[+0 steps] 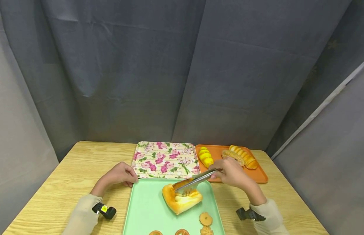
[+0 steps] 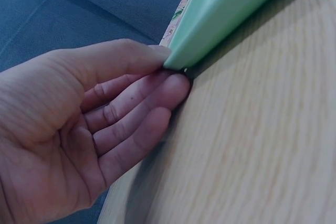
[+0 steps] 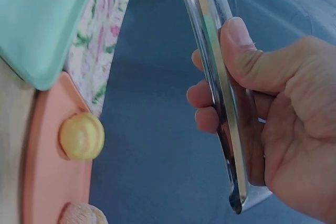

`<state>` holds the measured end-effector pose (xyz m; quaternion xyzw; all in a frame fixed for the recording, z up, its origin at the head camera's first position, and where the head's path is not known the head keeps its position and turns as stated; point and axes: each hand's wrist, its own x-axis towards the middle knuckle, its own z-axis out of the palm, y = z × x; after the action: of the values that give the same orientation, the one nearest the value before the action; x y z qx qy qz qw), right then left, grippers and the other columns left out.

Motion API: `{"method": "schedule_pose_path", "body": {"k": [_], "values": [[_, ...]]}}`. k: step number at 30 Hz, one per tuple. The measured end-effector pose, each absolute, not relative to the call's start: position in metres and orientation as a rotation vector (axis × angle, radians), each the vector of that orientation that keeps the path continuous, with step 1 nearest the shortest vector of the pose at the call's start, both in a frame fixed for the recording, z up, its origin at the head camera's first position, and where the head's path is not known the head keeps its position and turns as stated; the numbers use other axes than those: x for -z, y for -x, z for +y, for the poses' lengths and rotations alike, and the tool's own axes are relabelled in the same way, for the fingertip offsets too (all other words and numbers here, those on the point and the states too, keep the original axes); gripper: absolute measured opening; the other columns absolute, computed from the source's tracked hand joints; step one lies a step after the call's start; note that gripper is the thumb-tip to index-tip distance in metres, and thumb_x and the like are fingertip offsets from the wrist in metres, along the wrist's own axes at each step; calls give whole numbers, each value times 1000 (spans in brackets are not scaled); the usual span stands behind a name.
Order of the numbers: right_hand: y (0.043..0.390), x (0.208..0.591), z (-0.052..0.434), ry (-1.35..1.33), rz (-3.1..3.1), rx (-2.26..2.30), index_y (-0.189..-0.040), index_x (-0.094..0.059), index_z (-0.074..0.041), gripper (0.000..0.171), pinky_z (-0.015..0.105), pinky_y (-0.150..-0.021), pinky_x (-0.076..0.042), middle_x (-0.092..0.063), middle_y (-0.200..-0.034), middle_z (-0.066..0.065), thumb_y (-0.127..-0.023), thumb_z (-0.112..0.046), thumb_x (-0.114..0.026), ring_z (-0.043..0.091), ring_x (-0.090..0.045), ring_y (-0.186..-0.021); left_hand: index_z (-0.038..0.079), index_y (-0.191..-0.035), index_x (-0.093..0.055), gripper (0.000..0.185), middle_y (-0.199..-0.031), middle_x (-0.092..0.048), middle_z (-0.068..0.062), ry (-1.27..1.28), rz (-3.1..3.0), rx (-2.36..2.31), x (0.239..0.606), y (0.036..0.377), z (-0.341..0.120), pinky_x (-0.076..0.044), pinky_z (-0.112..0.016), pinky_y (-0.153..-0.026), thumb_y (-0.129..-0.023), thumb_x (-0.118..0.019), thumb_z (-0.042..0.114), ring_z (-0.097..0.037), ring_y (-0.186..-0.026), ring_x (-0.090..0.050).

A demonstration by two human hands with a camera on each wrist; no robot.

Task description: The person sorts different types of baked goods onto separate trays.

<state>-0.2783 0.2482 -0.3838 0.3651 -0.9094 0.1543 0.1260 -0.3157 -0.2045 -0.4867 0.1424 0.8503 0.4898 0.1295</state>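
With thumb and fingers, my left hand (image 1: 122,174) pinches the far left corner of the green tray (image 1: 146,202); the left wrist view shows the thumb on top of the tray corner (image 2: 184,51). My right hand (image 1: 230,172) grips metal tongs (image 1: 201,177), fingers wrapped around both arms, which are close together in the right wrist view (image 3: 223,77). At their far end, the tongs' tips are at a golden-brown bread (image 1: 182,204) with a pale filling, over the green tray. Part of the tips is hidden against the bread.
Behind the green tray lies a floral tray (image 1: 167,160). An orange tray (image 1: 258,176) at the back right holds a yellow bread roll (image 1: 205,156) and other loaves (image 1: 246,158). Several cookies (image 1: 206,219) lie on the green tray's near part. Grey curtains (image 1: 135,81) surround the wooden table (image 1: 52,195).
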Motion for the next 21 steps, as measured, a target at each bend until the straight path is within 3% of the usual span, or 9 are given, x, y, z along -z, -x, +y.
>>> {"method": "schedule_pose_path", "body": {"k": [7,13,21], "values": [[280,372,263,-945,-2551,-297,-92,-80,-14,18,39,-77,-50,-73,-82,-6,-76,-18,-87,9,-59,-70,2,-87,-79,13,-77,-74,-7,-411,2479,-1423,487,316,-203,-59,-33,-61,-85,-82,15,-16,-63,-69],[282,359,287,-842,-2501,-260,-98,-81,-9,26,46,-79,-49,-77,-83,0,-74,-15,-87,10,-60,-63,2,-86,-78,13,-76,-74,-6,-410,2482,-1415,488,318,-204,-59,-32,-61,-85,-82,15,-16,-63,-69],[287,350,323,-634,-2565,-89,-106,-79,-5,30,53,-81,-49,-70,-80,7,-78,-17,-85,25,-61,-66,1,-84,-78,11,-74,-74,-7,-426,2468,-1436,492,319,-206,-59,-31,-59,-84,-81,11,-15,-61,-68]]}}
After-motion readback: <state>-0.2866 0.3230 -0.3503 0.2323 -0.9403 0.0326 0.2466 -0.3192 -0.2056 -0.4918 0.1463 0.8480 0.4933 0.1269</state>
